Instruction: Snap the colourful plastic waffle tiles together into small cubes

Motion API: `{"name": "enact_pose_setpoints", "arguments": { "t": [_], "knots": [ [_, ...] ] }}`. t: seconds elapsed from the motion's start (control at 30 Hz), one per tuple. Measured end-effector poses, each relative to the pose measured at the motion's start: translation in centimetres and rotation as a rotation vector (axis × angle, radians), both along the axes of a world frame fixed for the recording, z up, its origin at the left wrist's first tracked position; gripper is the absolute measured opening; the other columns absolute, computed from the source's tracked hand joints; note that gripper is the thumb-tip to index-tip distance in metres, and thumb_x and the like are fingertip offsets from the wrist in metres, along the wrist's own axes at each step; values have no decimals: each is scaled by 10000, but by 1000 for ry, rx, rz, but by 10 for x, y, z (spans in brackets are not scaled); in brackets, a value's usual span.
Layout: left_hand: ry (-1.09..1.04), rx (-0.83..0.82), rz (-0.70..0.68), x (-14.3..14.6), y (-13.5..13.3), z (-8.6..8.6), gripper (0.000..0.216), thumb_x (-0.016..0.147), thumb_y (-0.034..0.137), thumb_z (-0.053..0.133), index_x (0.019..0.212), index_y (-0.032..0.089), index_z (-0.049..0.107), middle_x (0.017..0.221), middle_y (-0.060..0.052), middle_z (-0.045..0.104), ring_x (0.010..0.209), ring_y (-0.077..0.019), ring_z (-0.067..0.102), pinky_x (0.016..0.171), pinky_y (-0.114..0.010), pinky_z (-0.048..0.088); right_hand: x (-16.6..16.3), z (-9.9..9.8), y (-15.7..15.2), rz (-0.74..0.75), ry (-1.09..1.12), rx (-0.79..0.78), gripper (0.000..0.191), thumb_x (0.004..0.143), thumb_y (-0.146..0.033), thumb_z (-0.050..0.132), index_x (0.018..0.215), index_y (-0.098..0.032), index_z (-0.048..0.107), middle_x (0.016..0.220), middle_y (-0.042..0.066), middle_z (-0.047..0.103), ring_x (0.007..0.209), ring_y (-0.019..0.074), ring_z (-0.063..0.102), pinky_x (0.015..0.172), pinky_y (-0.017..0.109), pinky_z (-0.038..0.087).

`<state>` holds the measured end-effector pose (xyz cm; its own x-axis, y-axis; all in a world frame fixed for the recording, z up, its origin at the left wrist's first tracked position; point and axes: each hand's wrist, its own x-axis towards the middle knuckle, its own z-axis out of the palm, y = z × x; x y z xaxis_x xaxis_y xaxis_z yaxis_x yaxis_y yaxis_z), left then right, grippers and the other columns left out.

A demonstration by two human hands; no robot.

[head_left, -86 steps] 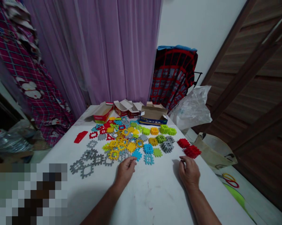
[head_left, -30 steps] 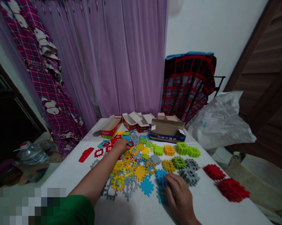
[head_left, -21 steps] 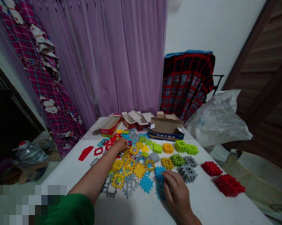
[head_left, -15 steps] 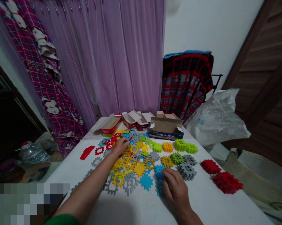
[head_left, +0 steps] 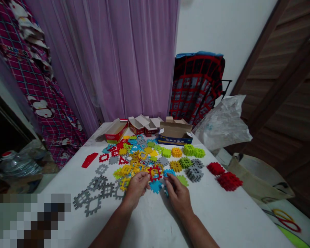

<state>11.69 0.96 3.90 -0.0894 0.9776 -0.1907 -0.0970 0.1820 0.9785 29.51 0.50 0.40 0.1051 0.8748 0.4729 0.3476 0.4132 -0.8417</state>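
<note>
Many flat interlocking plastic tiles (head_left: 136, 162) in yellow, blue, red, green and grey lie spread on a white table (head_left: 222, 213). My left hand (head_left: 136, 186) is at the pile's near edge, its fingertips pinched on a red open-frame tile (head_left: 155, 172). My right hand (head_left: 178, 195) is just to the right of it, fingers bent over a blue tile (head_left: 157, 186). The two hands are close together, with the red tile between them.
Two red tile stacks (head_left: 223, 175) sit at the right, green stacks (head_left: 193, 151) and a grey one (head_left: 194, 173) behind. Open cardboard boxes (head_left: 174, 135) line the far edge. Grey tiles (head_left: 95, 193) and a red strip (head_left: 89, 159) lie left. A plastic bag (head_left: 223, 122) hangs off the right side.
My left hand reached to the far side of the pile, then drew back to the near edge with a red tile. My right hand shifted left toward it.
</note>
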Motion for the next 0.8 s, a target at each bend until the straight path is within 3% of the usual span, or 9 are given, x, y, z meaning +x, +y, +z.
{"name": "enact_pose_setpoints", "arguments": {
  "t": [0.1, 0.33, 0.57, 0.8],
  "knots": [
    [11, 4, -59, 4, -2, 1, 506, 622, 630, 701, 820, 175, 599, 549, 62, 538, 432, -67, 473, 356, -175, 216, -6, 2, -1, 26, 183, -140, 384, 816, -494, 664, 1045, -191, 721, 892, 77, 770, 785, 214, 721, 721, 331, 585],
    [10, -29, -155, 8, -3, -4, 497, 630, 626, 681, 827, 180, 589, 542, 61, 556, 394, -55, 448, 352, -176, 223, -10, 15, 0, 42, 409, -283, 416, 657, -574, 768, 807, -188, 731, 684, 39, 711, 597, 169, 623, 573, 295, 518],
    [27, -13, -225, 8, -3, -12, 527, 681, 657, 648, 874, 168, 603, 525, 48, 578, 346, -51, 404, 339, -181, 222, -6, 23, -1, 60, 487, -349, 467, 597, -608, 797, 751, -176, 711, 610, 24, 669, 521, 143, 560, 510, 278, 474],
    [12, -4, -176, 5, -3, -12, 549, 700, 657, 651, 929, 158, 619, 495, 60, 550, 348, -53, 392, 348, -182, 216, -7, 24, -3, 77, 488, -400, 483, 552, -610, 818, 719, -172, 701, 579, 15, 645, 509, 126, 532, 493, 254, 435]
  ]
}}
